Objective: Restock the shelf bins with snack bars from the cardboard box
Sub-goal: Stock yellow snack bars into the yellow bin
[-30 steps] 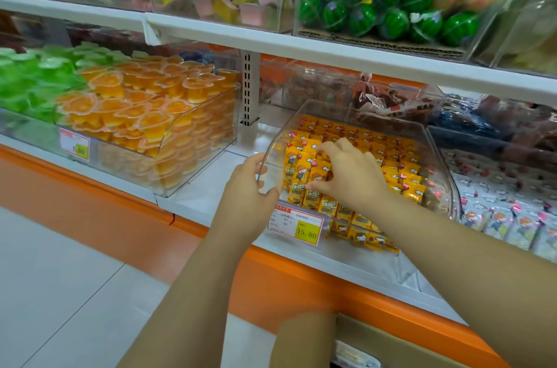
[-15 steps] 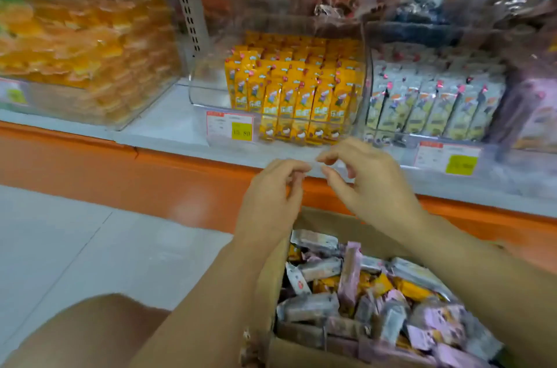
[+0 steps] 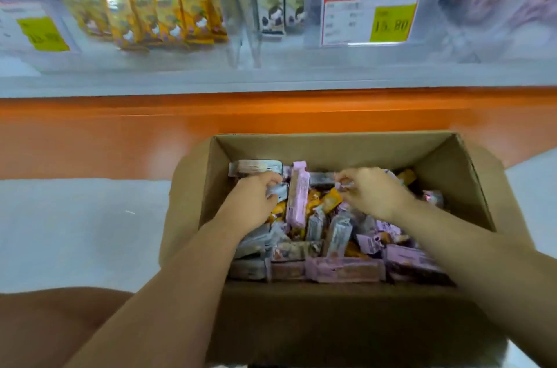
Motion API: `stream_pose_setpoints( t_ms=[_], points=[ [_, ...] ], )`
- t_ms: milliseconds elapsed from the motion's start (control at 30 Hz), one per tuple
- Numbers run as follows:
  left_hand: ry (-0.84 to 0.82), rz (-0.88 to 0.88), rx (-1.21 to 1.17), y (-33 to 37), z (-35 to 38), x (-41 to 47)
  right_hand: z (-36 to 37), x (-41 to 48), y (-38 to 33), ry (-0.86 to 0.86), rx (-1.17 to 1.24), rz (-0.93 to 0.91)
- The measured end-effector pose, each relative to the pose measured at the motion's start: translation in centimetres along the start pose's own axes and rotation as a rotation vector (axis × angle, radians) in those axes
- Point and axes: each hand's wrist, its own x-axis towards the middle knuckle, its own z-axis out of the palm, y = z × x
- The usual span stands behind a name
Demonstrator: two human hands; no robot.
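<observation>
The open cardboard box point(image 3: 331, 316) stands nearest, on the floor, heaped with pink, grey and yellow snack bars point(image 3: 343, 269). Inside it, the left hand point(image 3: 251, 204) curls round a grey bar point(image 3: 276, 191), and the right hand point(image 3: 372, 194) pinches a small wrapper point(image 3: 343, 185). Farther off, clear shelf bins point(image 3: 241, 20) hold upright yellow and white bars.

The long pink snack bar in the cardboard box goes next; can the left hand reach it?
Probably yes: the long pink snack bar lies uncovered beside the left hand, though that grips a silver-wrapped bar.
</observation>
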Motion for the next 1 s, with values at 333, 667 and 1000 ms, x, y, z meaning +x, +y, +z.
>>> stream_pose_setpoints(
  t_ms=[333, 667, 1000],
  points=[
    [-0.068, -0.029, 0.125, 0.1, 2.6, 1.5, 3.4, 3.7, 0.7, -0.249, 0.161, 0.113],
    [-0.094, 0.004, 0.075, 1.3, 1.2, 0.1, -2.0, 0.9, 0.0, -0.075, 0.1, -0.013],
    [-0.159, 0.21, -0.261, 7.2, -7.3, -4.7, -12.3, -8.6, -6.2, 0.199, 0.095, -0.46]
  ],
)
